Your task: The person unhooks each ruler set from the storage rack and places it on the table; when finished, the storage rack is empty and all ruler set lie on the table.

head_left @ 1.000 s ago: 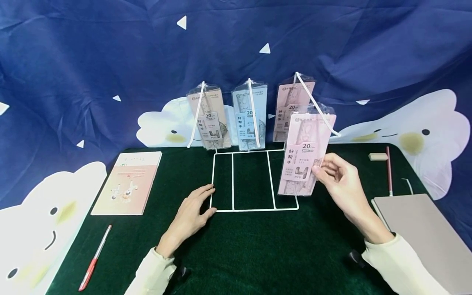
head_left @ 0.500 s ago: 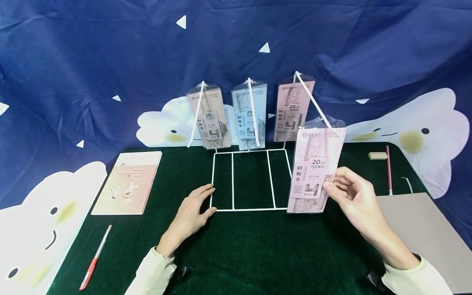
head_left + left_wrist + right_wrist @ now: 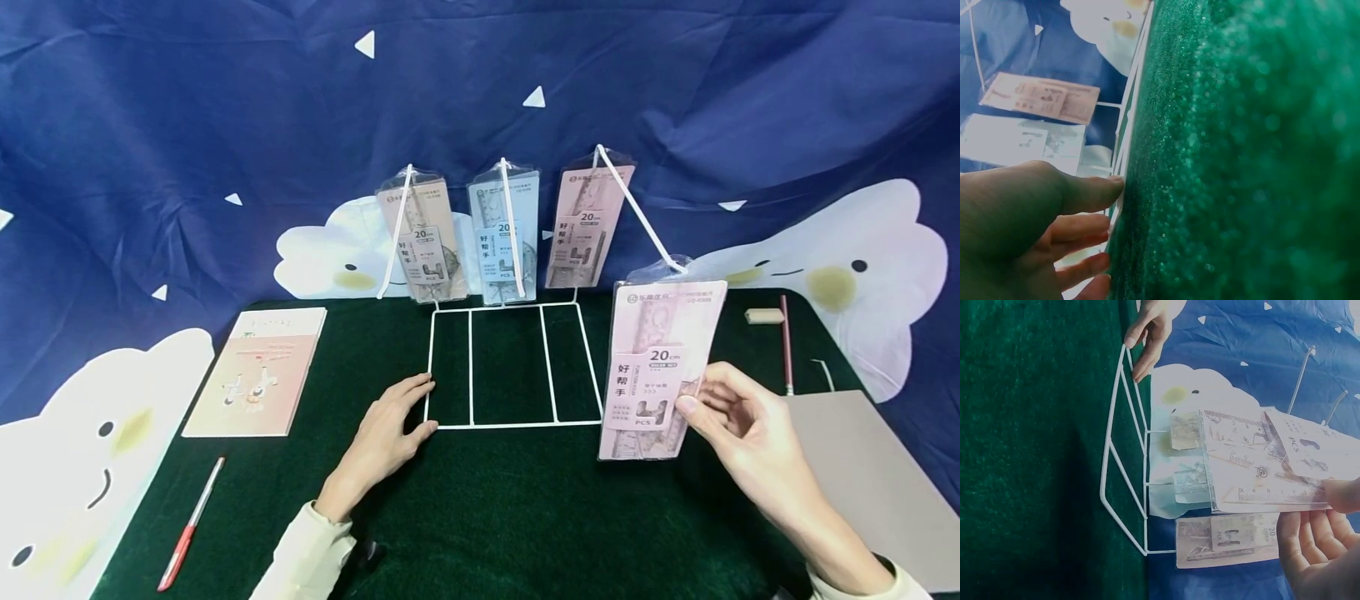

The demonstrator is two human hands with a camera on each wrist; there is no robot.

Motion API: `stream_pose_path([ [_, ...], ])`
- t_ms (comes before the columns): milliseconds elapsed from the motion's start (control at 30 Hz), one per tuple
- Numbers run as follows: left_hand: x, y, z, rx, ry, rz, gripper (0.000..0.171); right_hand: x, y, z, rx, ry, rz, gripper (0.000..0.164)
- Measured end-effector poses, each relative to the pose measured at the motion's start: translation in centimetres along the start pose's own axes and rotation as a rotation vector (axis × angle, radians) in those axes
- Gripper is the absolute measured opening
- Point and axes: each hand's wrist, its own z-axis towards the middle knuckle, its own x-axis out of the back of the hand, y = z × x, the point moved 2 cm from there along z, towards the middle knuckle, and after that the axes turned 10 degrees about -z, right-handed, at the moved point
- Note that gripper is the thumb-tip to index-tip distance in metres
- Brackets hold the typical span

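Observation:
My right hand [image 3: 757, 446] pinches a pink ruler set packet [image 3: 660, 367] by its right edge, thumb in front. Its clear hanging tab overlaps the tip of the rack's right arm; whether the arm still passes through it, I cannot tell. Ruler markings show through the packet [image 3: 1241, 469] in the right wrist view. My left hand [image 3: 386, 433] rests on the left side of the white wire rack's base [image 3: 472, 367], fingers loosely extended. On the rack's arms hang a beige packet [image 3: 423, 242], a blue packet [image 3: 504, 242] and another pink packet [image 3: 588, 225].
A pink-covered booklet [image 3: 255, 375] and a red pen [image 3: 191, 525] lie at left on the dark green cloth [image 3: 525, 517]. At right are an eraser [image 3: 763, 316], a dark red pencil [image 3: 787, 346] and a grey notebook [image 3: 877, 483]. A blue curtain [image 3: 225, 108] stands behind.
My right hand has drawn the pink packet toward me, down and to the right, along the rack's arm to its tip. The left hand stays on the base.

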Motion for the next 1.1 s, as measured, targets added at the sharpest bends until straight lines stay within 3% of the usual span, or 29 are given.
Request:
stream_pose_path([
  [367,-0.1,-0.1,0.0,-0.005,0.0,0.003,0.06,1.2,-0.8,-1.2,0.068,-0.002,0.149,0.028],
  [667,0.0,0.0,0.1,-0.002,-0.006,-0.001,0.06,3.6,2.8,0.0,0.039,0.067,0.184,0.022],
  [833,0.0,-0.1,0.0,0.005,-0.01,-0.001,0.06,5.2,6.3,1.2,-0.05,0.095,0.065,0.02],
  [1000,0.0,-0.2,0.0,0.002,-0.007,0.005,0.061,7.0,10.0,2.5,-0.179,0.044,-0.177,0.02],
  [1100,0.0,-0.1,0.0,0.001,-0.008,0.006,0.061,7.8,11.8,3.1,-0.251,0.018,-0.214,0.018],
])
